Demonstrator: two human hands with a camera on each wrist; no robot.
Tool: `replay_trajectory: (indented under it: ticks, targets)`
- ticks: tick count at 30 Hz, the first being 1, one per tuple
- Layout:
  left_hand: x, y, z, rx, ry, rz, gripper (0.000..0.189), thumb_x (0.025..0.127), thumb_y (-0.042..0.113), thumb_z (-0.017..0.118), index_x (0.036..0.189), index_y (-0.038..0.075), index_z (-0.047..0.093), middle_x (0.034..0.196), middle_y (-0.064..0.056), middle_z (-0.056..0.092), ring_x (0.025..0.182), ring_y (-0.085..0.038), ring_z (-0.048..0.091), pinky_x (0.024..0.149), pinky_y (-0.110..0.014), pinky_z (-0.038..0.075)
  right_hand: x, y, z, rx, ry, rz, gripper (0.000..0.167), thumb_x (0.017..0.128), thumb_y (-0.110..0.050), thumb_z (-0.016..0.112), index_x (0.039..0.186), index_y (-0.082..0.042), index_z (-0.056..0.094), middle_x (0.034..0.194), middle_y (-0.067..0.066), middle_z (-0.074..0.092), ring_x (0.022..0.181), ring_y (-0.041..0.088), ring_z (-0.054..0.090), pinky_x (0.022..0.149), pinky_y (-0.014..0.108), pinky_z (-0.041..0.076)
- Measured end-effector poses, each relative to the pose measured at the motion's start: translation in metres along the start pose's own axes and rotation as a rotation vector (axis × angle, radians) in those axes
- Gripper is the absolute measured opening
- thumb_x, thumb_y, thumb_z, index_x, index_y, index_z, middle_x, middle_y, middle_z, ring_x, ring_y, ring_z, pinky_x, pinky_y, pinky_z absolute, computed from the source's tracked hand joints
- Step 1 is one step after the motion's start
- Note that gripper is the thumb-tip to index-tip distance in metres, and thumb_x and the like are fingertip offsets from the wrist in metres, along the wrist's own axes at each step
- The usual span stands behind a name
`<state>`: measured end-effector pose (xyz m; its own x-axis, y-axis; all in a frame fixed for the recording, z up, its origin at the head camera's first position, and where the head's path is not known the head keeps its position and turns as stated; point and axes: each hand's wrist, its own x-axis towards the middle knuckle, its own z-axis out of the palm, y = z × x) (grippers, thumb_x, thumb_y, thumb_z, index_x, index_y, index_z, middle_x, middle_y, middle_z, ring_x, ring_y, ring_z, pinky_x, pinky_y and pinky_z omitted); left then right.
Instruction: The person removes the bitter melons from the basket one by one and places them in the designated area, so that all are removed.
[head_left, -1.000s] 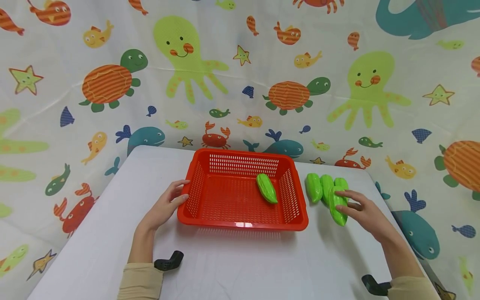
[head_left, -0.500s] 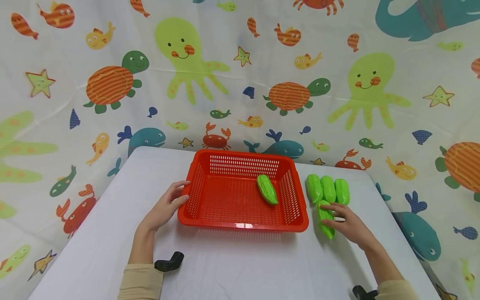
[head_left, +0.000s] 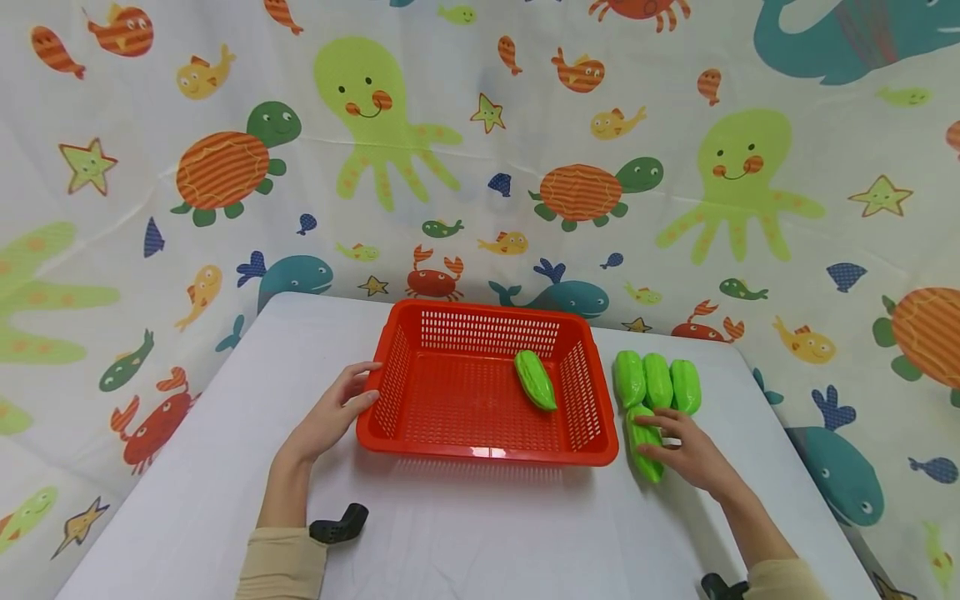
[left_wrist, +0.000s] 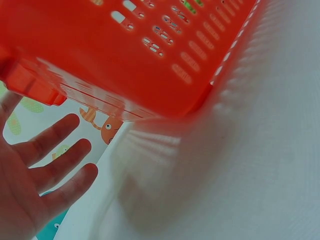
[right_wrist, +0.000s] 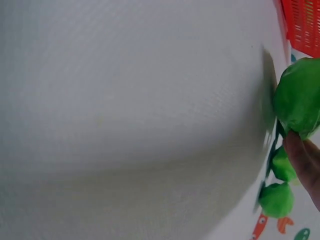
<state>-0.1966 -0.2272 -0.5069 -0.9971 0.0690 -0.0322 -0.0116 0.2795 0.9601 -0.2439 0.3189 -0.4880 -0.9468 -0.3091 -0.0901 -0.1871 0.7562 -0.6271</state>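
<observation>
A bright green, ridged bitter melon (head_left: 636, 432) lies just right of the red basket (head_left: 487, 454), its tapered end toward me. My right hand (head_left: 696, 450) pinches it between thumb and fingers, coming from the right. The right wrist view shows the melon's rounded end (right_wrist: 300, 97) close over the white surface, with fingertips at its lower side. My left hand (head_left: 330, 412) touches the basket's left rim with thumb and fingers. In the left wrist view, several fingers (left_wrist: 55, 150) spread out straight below the basket rim. Another green melon (head_left: 536, 381) lies inside the basket, toward its right side.
Three more green melons, the left one (head_left: 630, 379), the middle one (head_left: 658, 381) and the right one (head_left: 686, 385), stand in a row beyond my right hand. A white table (head_left: 465, 533) carries everything. A curtain (head_left: 480, 167) printed with sea animals hangs behind it.
My right hand has moved left and toward me with the melon, from over the row of three to in front of its left end. My left hand and the basket stay put.
</observation>
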Motion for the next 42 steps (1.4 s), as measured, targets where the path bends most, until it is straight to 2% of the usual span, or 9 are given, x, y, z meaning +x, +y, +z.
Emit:
replay_trajectory:
  ticks: [6, 10, 18, 26, 33, 38, 42]
  targets:
    - [0.000, 0.000, 0.000, -0.006, -0.002, -0.002, 0.054, 0.098, 0.035, 0.058, 0.146, 0.026, 0.037, 0.146, -0.018, 0.039, 0.131, -0.038, 0.039, 0.097, -0.056, 0.046, 0.000, 0.001, 0.001, -0.030, 0.018, -0.034, 0.045, 0.087, -0.028, 0.074, 0.126, -0.008, 0.064, 0.134, 0.027, 0.042, 0.113, 0.046, 0.052, 0.082, 0.051, 0.055]
    - [0.000, 0.001, 0.000, -0.007, -0.006, -0.001, 0.053, 0.098, 0.034, 0.058, 0.146, 0.026, 0.036, 0.146, -0.019, 0.038, 0.132, -0.038, 0.038, 0.097, -0.057, 0.046, 0.000, 0.002, 0.001, -0.048, 0.029, -0.047, 0.044, 0.087, -0.026, 0.075, 0.125, -0.006, 0.064, 0.135, 0.029, 0.042, 0.118, 0.047, 0.047, 0.085, 0.053, 0.054]
    - [0.001, 0.001, 0.000, -0.007, -0.007, 0.004, 0.052, 0.098, 0.035, 0.058, 0.146, 0.027, 0.037, 0.147, -0.019, 0.038, 0.133, -0.039, 0.038, 0.097, -0.058, 0.046, 0.001, 0.001, -0.001, -0.054, 0.030, -0.024, 0.044, 0.088, -0.024, 0.074, 0.126, -0.005, 0.063, 0.138, 0.031, 0.038, 0.124, 0.050, 0.039, 0.088, 0.056, 0.052]
    - [0.001, 0.000, -0.001, -0.004, -0.006, -0.004, 0.053, 0.098, 0.036, 0.058, 0.146, 0.027, 0.037, 0.147, -0.019, 0.038, 0.133, -0.039, 0.037, 0.098, -0.059, 0.045, 0.000, 0.002, -0.003, -0.048, 0.028, -0.008, 0.045, 0.088, -0.025, 0.073, 0.128, -0.007, 0.062, 0.140, 0.031, 0.035, 0.121, 0.050, 0.044, 0.087, 0.053, 0.054]
    - [0.001, 0.000, -0.001, 0.000, -0.001, 0.001, 0.053, 0.098, 0.035, 0.058, 0.146, 0.027, 0.037, 0.147, -0.018, 0.038, 0.133, -0.039, 0.037, 0.097, -0.058, 0.045, -0.001, 0.001, -0.007, -0.026, 0.031, -0.026, 0.047, 0.088, -0.026, 0.073, 0.130, -0.006, 0.061, 0.142, 0.030, 0.035, 0.121, 0.049, 0.044, 0.087, 0.053, 0.054]
    - [0.000, -0.001, 0.000, -0.003, 0.000, 0.008, 0.055, 0.097, 0.036, 0.059, 0.146, 0.028, 0.037, 0.147, -0.016, 0.038, 0.133, -0.038, 0.037, 0.096, -0.055, 0.047, 0.000, -0.005, -0.015, 0.002, 0.039, 0.010, 0.053, 0.091, -0.031, 0.070, 0.135, -0.005, 0.056, 0.144, 0.026, 0.036, 0.121, 0.047, 0.046, 0.088, 0.051, 0.054]
    - [0.000, -0.001, 0.000, -0.005, 0.002, 0.010, 0.055, 0.097, 0.036, 0.059, 0.146, 0.028, 0.037, 0.147, -0.016, 0.038, 0.133, -0.038, 0.037, 0.096, -0.055, 0.047, 0.003, -0.013, -0.023, 0.070, 0.042, 0.067, 0.059, 0.094, -0.034, 0.066, 0.142, -0.006, 0.047, 0.146, 0.024, 0.036, 0.127, 0.046, 0.043, 0.089, 0.053, 0.053]
